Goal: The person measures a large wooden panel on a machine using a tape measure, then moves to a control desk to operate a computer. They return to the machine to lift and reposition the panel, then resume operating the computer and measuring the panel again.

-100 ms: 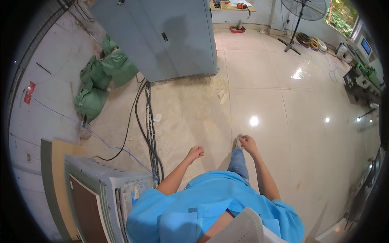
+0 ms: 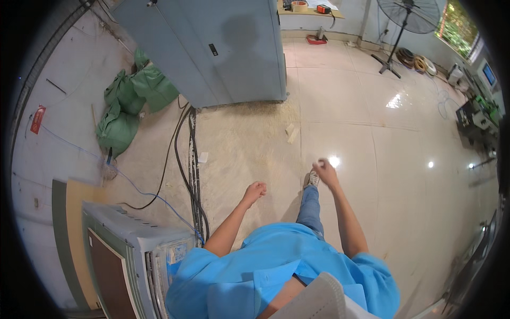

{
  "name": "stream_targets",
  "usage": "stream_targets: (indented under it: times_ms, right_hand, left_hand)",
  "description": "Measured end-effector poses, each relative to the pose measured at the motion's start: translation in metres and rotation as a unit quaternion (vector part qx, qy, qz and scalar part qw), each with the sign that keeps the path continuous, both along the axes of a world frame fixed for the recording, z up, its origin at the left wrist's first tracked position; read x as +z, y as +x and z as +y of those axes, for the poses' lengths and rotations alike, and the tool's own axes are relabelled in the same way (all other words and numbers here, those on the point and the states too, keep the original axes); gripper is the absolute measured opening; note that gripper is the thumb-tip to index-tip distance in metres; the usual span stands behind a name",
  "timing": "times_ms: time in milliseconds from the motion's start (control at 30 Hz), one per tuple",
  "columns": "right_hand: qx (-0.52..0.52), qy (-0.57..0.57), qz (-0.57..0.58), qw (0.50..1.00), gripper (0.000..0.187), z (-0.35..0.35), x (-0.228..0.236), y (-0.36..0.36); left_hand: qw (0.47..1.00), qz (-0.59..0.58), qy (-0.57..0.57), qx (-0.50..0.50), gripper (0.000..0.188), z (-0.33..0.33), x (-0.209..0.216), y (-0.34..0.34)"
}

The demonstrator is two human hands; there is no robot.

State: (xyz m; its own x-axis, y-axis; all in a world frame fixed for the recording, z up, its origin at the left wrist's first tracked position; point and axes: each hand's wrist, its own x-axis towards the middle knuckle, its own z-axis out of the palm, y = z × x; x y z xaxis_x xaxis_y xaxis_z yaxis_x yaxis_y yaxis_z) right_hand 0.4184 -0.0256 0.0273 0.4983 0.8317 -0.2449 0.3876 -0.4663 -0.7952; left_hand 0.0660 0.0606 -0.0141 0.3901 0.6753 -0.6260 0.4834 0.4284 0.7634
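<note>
Head view, centre: my left hand [image 2: 254, 192] and blurred right hand [image 2: 326, 173], each grip's state I cannot tell; upper edge crops one grey cabinet [image 2: 218, 72], one pedestal fan [image 2: 406, 17].

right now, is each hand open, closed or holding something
Bare left hand: loosely closed, nothing visible in it.
Bare right hand: blurred, nothing visible in it; open or closed cannot be told.

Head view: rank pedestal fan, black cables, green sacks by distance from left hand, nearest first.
1. Black cables: on the floor, to the left of the left hand.
2. Green sacks: farther left and ahead, by the wall.
3. Pedestal fan: far ahead to the right, near the window.
</note>
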Motion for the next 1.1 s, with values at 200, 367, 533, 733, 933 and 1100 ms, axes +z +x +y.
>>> stream_targets:
  times_ms: [200, 367, 533, 733, 933, 1100]
  right_hand:
    - [-0.016, 0.245, -0.11, 0.963, 0.069, 0.278, 0.114, 0.212]
    - [-0.007, 0.306, -0.357, 0.882, 0.072, 0.497, 0.233, 0.363]
    - [0.061, 0.1, -0.509, 0.853, 0.085, 0.619, 0.249, 0.46]
    - [0.116, 0.161, -0.418, 0.886, 0.061, 0.662, 0.218, 0.523]
    - [0.014, 0.396, 0.034, 0.917, 0.074, 0.581, 0.215, 0.448]
    - [0.328, 0.122, 0.414, 0.841, 0.056, 0.424, 0.138, 0.233]
  left_hand:
    - [0.989, 0.008, -0.062, 0.137, 0.028, 0.063, -0.012, 0.104]
    - [0.981, 0.014, -0.083, 0.177, 0.029, 0.061, 0.003, 0.146]
    - [0.948, 0.014, -0.084, 0.306, 0.032, 0.045, 0.01, 0.162]
    - [0.942, 0.028, -0.043, 0.331, 0.031, 0.045, -0.014, 0.183]
    - [0.933, -0.111, 0.09, 0.329, 0.035, 0.088, 0.027, 0.223]
    - [0.931, -0.19, 0.115, 0.291, 0.045, 0.119, 0.105, 0.19]
